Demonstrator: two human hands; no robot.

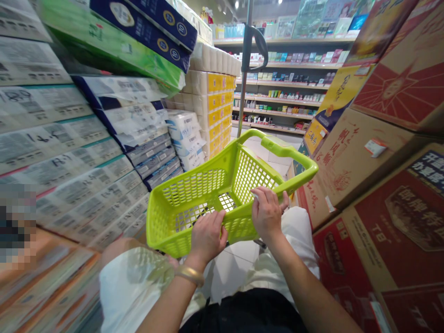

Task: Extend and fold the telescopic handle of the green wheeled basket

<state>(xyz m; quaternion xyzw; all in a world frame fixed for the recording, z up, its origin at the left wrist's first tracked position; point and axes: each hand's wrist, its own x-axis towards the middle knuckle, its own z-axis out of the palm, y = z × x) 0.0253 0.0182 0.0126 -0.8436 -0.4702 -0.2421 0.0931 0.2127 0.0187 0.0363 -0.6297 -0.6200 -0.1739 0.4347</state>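
While both hands rest on the near rim of a lime-green plastic basket, each is partly curled, its fingers bent over the edge. The left hand, with a gold-coloured bangle at its wrist, grasps the middle of this rim, fingers close together and thumb lowered along the outer wall. The right hand is clamped on the same rim farther right, near the base of the looped handle; the two hands are well apart. The basket lies in front of the person, tilted, above the white-clad legs and the pale tiled floor. Its walls and base are pierced by a regular grid of small openings, whereas the rim and handle are smooth. Beyond it rises a grey pole bearing a dark grip; its lower end is hidden. Wrapped paper packs are stacked at left, printed cartons at right, and shelves of small goods stand in the background.
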